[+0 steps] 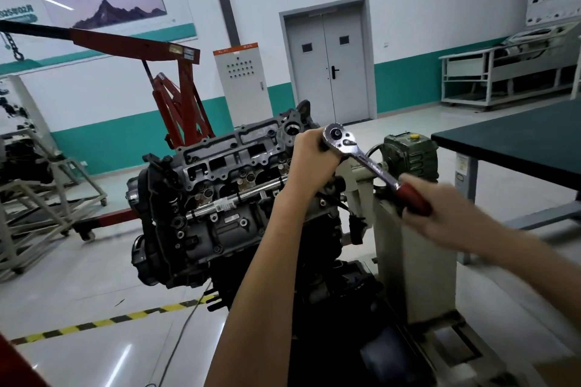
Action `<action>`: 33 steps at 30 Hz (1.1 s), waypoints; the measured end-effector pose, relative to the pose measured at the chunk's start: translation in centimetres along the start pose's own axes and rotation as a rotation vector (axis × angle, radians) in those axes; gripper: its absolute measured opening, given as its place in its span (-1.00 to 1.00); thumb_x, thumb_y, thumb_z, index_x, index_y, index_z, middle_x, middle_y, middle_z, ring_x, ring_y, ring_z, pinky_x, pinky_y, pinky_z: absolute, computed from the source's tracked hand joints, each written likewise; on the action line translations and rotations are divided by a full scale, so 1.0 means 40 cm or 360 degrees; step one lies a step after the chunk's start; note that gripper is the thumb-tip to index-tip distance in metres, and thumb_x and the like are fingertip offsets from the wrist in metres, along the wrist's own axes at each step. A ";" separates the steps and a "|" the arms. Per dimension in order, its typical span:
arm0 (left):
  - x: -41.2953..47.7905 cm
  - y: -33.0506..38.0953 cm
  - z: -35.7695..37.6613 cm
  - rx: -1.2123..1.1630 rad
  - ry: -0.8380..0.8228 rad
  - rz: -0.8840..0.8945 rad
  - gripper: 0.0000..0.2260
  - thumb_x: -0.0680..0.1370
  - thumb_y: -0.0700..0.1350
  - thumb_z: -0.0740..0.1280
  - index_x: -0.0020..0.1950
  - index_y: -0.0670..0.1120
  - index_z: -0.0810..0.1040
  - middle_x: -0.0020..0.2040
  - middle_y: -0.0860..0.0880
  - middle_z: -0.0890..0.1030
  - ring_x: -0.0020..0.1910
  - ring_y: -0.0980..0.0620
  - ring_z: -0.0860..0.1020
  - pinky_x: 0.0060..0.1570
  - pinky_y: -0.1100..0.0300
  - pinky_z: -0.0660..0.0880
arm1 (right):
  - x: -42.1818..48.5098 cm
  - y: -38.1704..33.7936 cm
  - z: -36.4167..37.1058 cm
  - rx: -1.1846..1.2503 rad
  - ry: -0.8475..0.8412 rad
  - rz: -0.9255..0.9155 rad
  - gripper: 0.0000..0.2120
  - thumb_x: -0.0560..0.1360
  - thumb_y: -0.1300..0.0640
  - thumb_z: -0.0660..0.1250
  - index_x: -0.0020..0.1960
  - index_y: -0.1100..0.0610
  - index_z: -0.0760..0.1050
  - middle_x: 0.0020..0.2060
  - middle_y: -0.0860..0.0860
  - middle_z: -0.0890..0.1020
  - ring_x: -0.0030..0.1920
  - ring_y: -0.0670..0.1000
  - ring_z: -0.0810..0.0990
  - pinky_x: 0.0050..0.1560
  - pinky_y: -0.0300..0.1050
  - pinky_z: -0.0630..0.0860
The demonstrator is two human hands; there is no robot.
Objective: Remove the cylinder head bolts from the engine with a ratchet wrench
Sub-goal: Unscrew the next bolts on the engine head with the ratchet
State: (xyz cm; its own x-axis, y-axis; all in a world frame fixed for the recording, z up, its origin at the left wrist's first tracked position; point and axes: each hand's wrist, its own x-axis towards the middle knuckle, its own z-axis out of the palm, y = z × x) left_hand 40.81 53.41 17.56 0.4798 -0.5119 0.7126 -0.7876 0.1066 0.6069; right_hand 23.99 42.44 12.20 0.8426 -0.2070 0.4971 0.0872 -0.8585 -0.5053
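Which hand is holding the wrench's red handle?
The right hand, blurred, grips the red handle; the left hand holds the ratchet wrench at its shiny head, over the engine.

By the back wall (415,9), a red steel engine hoist (177,88), a grey control cabinet with an orange top (243,82) and a grey double door (327,66). At right, a dark-topped workbench (518,135); on the floor (94,261), yellow-and-black striped tape (103,321).

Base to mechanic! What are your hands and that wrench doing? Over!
Left hand holds ratchet wrench head. Right hand grips red handle. Bolt hidden under left hand.
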 end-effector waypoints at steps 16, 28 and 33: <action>-0.002 -0.003 0.006 0.0046 0.0067 0.0000 -0.73 0.48 -0.33 0.34 -0.40 -0.38 0.41 -0.46 -0.20 0.39 -0.41 0.04 0.27 -0.38 0.18 0.23 | -0.041 -0.099 0.166 0.0567 0.0251 0.0242 -0.73 0.37 0.35 0.36 -0.09 0.03 0.40 -0.42 -0.05 0.44 -0.48 -0.19 0.44 -0.46 -0.43 0.35; -0.013 -0.006 0.013 0.0001 0.0204 0.0019 -0.78 0.48 -0.38 0.32 -0.36 -0.40 0.44 -0.46 -0.11 0.38 -0.40 0.05 0.26 -0.39 0.16 0.21 | -0.045 -0.154 0.237 0.0698 0.0630 0.0349 -0.71 0.34 0.31 0.37 -0.23 -0.02 0.35 -0.49 -0.08 0.43 -0.51 -0.15 0.43 -0.52 -0.43 0.30; -0.008 -0.012 -0.003 -0.0045 0.0104 -0.0024 -0.70 0.48 -0.34 0.34 -0.39 -0.38 0.34 -0.43 -0.13 0.32 -0.37 0.01 0.23 -0.36 0.10 0.20 | -0.017 -0.208 0.289 0.0991 0.0587 0.0329 -0.74 0.36 0.34 0.32 -0.17 0.01 0.37 -0.48 -0.01 0.42 -0.54 -0.15 0.41 -0.54 -0.39 0.33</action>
State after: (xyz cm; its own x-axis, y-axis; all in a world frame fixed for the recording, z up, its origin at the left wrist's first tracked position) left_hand 41.07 53.61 17.08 0.5165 -0.4571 0.7241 -0.7692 0.1239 0.6269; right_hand 28.82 55.16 7.91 0.6515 -0.5727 0.4976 0.3233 -0.3838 -0.8650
